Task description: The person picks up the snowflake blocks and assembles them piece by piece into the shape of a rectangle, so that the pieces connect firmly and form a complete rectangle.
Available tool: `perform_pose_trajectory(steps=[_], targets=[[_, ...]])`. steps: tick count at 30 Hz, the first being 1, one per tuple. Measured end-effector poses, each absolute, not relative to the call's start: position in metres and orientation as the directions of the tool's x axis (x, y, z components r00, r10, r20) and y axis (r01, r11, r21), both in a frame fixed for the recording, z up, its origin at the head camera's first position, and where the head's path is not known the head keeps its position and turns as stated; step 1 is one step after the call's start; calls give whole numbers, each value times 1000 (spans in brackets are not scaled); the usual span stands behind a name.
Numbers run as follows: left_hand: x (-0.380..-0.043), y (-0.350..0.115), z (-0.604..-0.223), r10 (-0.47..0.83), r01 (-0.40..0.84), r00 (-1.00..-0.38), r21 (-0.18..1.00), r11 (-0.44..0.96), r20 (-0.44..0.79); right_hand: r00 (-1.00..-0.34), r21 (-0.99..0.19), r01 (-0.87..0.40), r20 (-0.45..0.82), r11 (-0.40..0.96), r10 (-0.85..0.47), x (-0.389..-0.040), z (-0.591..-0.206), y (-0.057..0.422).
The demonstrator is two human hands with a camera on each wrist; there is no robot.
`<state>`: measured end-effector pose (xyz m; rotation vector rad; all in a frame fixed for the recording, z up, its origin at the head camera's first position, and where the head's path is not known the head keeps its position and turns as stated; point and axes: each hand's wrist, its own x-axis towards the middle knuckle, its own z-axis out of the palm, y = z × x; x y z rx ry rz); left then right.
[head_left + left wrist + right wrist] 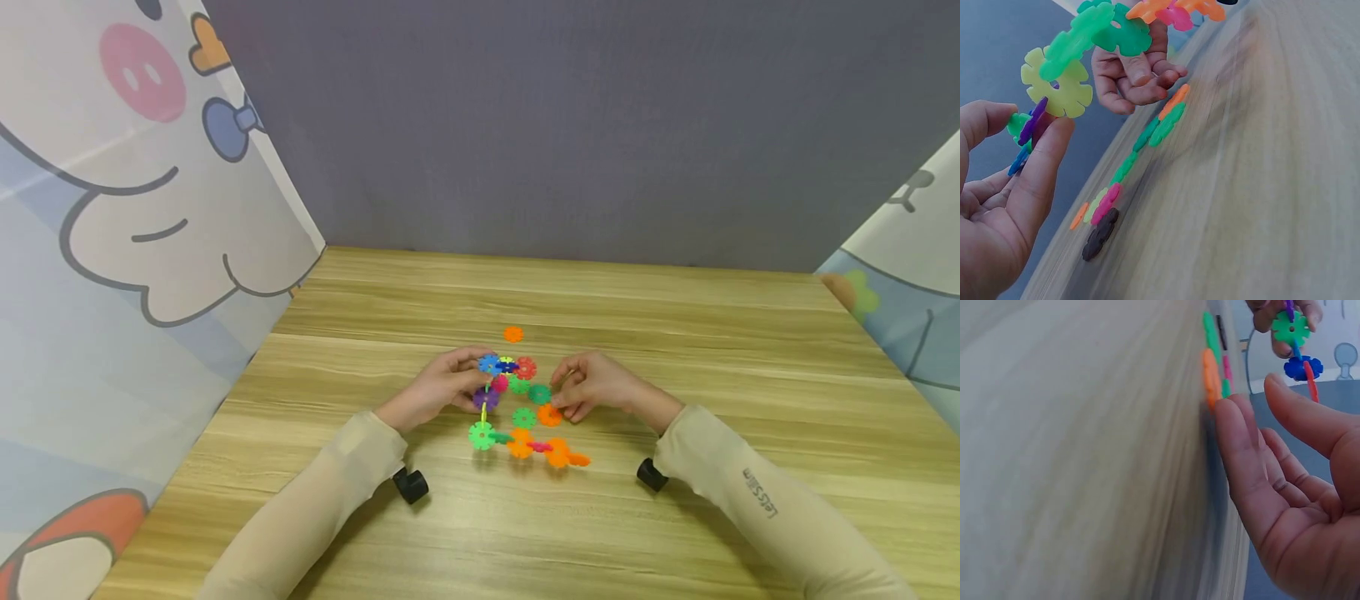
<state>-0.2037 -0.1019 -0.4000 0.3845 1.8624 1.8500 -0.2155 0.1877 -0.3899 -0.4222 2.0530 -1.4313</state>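
Observation:
A chain of linked plastic snowflake discs hangs above the table, bent round in an open loop. My left hand (442, 387) pinches it near a purple disc (487, 399); in the left wrist view the thumb and fingers close about that purple disc (1034, 120). A light green disc (482, 436) forms the chain's near corner, and orange and pink discs run right from it. My right hand (597, 385) is beside a loose orange disc (550, 415) lying on the table. In the right wrist view its fingertips are at the orange disc (1210, 378), with the thumb held apart.
Loose discs lie in a row under the chain, among them a teal one (540, 394), a green one (523, 417) and a black one (1100, 234). Another orange disc (513, 334) lies farther back. A grey panel (555, 133) stands behind the wooden table (675, 325).

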Motion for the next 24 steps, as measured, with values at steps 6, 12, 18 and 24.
perform_pose_trajectory(steps=[6,12,18,24], targets=[[-202,-107,-401,524,-145,-840,989,40,-144,-775,-896,18,-293,443,-560,-215,-395,185],[-200,-112,-399,520,-151,-841,988,44,-152,-798,-860,-48,-273,509,-538,-212,-394,182],[-201,-112,-401,522,-142,-841,989,41,-143,-823,-785,-124,-260,607,-505,-208,-391,175],[-200,-112,-401,524,-153,-839,988,33,-148,-817,-762,-150,-264,630,-513,-207,-390,172]])
